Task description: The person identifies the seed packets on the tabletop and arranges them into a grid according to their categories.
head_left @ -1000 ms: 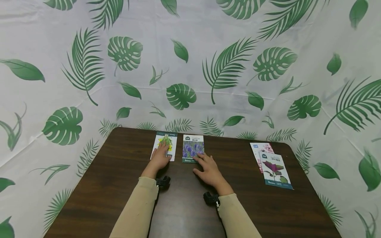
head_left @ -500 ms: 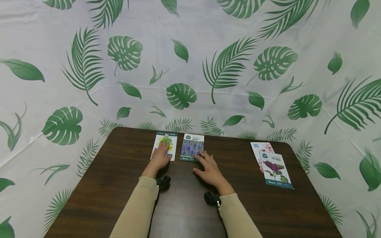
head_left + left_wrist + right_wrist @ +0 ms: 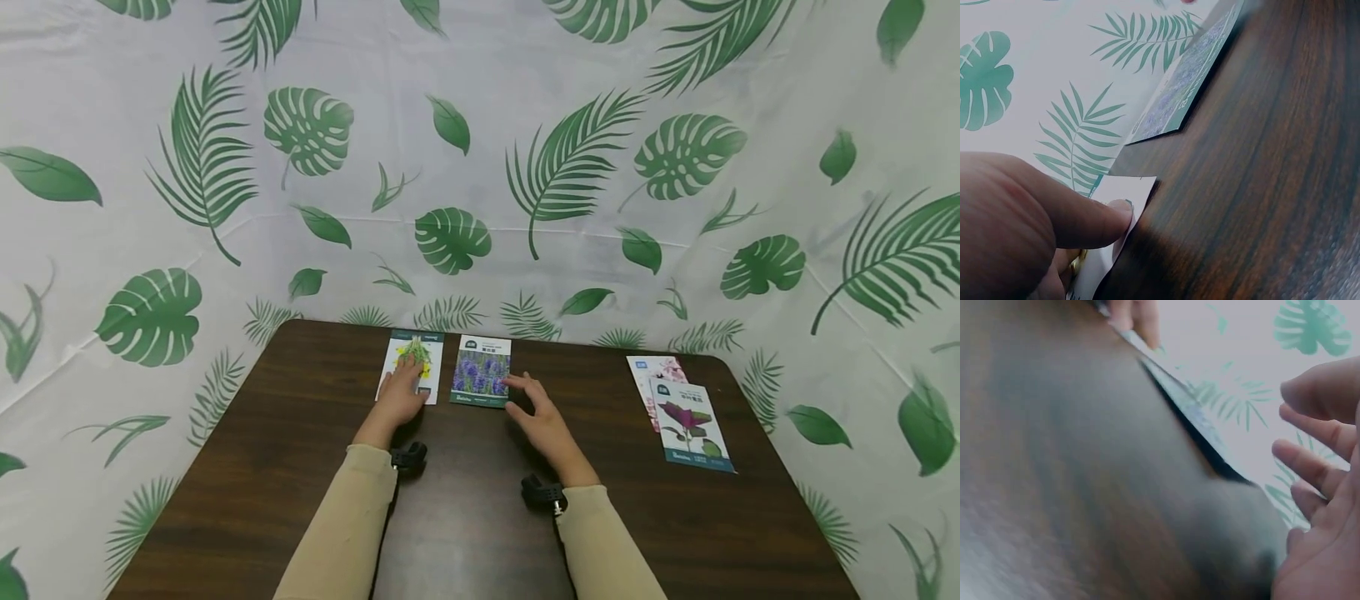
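Right hand (image 3: 543, 421): held spread, nothing gripped, by the lavender packet's (image 3: 478, 372) 3 o'clock edge; contact unclear.
Purple-leaf packet (image 3: 686, 419): laid over pink-flower packet (image 3: 654, 372) at the desk's (image 3: 300, 433) 2 o'clock.
Left hand (image 3: 397, 398): rested extended on yellow-flower packet (image 3: 432, 377), 11 o'clock, probably for steadying.
Lavender packet: placed at 12, seemingly for alignment.

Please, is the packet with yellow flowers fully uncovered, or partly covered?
Partly covered. In the head view, the left hand lies over part of the yellow-flower packet; its far end shows.
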Demonstrator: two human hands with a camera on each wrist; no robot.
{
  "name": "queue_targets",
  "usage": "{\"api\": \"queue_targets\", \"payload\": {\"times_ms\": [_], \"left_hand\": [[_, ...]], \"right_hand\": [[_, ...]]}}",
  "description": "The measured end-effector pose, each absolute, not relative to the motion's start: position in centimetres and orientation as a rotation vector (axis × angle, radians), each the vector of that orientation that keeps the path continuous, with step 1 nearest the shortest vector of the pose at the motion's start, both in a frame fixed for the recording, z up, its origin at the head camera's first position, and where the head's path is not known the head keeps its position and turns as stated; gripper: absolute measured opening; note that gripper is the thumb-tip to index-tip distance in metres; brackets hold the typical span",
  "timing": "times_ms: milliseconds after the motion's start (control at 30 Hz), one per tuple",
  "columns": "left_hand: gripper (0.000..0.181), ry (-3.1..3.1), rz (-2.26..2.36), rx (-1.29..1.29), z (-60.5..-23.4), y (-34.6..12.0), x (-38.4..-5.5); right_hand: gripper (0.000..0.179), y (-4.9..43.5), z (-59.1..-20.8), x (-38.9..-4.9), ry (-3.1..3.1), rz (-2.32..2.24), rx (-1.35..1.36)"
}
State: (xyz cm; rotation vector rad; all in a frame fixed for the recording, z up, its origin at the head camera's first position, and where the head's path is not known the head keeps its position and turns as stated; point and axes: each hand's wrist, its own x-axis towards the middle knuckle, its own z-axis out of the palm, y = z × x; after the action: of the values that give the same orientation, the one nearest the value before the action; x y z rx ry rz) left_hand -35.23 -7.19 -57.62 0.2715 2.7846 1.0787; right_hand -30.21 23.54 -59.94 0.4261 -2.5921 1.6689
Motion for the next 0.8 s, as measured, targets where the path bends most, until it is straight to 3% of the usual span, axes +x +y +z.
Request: {"api": "queue_targets", "payload": {"times_ms": [233,800], "left_hand": [[0.067,2.784,1.082,0.264,-57.7,-7.5,-35.4],[0.067,2.792,1.079,0.271,-58.2,-7.3,-35.5]], "right_hand": [[0.038,25.5,-59.8,-30.7,-2.475,1.715,0.311],[0.039,31.3,-59.0,-30.5,-2.41,1.532,0.088]]}}
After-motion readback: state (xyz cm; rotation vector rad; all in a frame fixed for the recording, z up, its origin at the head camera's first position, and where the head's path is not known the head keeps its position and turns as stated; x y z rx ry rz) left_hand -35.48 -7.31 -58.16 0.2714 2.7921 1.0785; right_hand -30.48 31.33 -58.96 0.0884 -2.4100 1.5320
